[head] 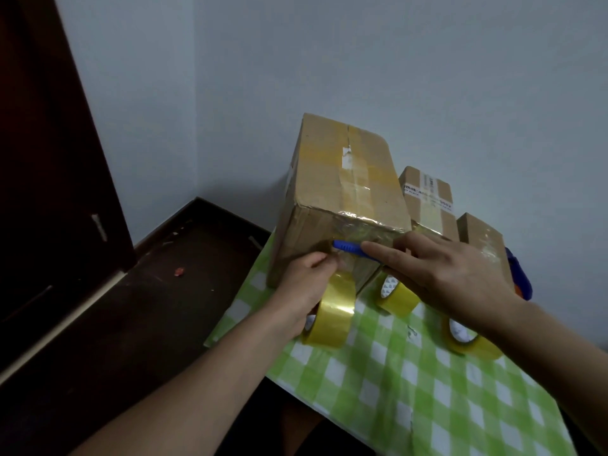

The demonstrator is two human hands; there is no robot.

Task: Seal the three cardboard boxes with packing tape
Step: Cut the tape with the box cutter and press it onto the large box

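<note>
While our left hand (307,271) pinches the tape (332,311) taut at the table's (427,390) left edge, our right hand (444,274), gripping the cutter (347,247), should slice flush against the box (342,189).

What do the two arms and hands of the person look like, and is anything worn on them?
Both forearms are bare up to the edge of the picture: no sleeves are visible. The left hand and the right hand wear no gloves. No ring, watch or bracelet can be seen on the fingers or wrists, and no markings show.
</note>
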